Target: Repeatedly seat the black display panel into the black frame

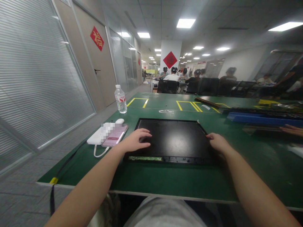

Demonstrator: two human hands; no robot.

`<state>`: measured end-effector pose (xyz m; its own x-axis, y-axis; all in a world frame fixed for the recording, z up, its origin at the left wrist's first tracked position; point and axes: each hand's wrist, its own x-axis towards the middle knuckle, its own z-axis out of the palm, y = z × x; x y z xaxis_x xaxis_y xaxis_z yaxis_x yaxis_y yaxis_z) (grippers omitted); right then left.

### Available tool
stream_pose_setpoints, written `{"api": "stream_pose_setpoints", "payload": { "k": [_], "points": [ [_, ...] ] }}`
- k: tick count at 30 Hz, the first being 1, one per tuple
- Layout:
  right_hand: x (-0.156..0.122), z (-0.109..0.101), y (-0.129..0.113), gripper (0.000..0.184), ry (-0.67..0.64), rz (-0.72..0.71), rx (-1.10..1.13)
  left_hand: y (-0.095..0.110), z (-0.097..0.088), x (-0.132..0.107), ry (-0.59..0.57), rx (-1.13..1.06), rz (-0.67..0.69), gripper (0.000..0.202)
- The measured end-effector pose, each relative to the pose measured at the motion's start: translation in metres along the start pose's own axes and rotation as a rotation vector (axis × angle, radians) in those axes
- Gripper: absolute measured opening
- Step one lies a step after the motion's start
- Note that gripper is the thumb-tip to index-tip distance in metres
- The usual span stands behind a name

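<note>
A black display panel (175, 134) lies flat on the green table in front of me. Along its near edge runs a strip of green circuit board (148, 159). My left hand (137, 140) is at the panel's left side, its fingers and thumb stretched apart over the dark surface; whether they touch it is hard to see. On the right edge of the panel, my right hand (217, 143) has its fingers curled and closed on the frame. Its thumb and lower fingers are partly hidden.
Left of the panel are a phone (115, 136), a white box-like device (96, 135) with a cable, and a water bottle (121, 100). Another person's hand (293, 130) shows at the right, near a long blue strip (262, 118). Yellow tape (139, 98) marks the green table (177, 179).
</note>
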<state>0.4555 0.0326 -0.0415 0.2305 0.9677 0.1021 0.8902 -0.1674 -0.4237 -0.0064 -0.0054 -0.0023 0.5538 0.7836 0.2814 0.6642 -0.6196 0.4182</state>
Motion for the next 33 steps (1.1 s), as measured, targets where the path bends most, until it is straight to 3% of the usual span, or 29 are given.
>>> {"api": "stream_pose_setpoints", "payload": {
  "k": [3,7,17,33],
  "points": [
    [0.0,-0.001,-0.002,0.042,-0.036,0.04,-0.009,-0.015,0.003,0.001,0.114,0.228,-0.239,0.042],
    [-0.001,-0.002,-0.005,0.043,-0.05,0.042,-0.015,-0.027,0.005,0.003,0.024,0.39,-0.432,0.041],
    [-0.002,-0.003,-0.007,0.045,-0.05,0.059,-0.001,-0.041,0.008,0.004,0.039,0.307,-0.443,0.044],
    [-0.002,-0.004,-0.008,0.048,-0.101,0.056,-0.046,-0.037,0.0,0.003,-0.007,0.299,-0.447,0.053]
  ]
}}
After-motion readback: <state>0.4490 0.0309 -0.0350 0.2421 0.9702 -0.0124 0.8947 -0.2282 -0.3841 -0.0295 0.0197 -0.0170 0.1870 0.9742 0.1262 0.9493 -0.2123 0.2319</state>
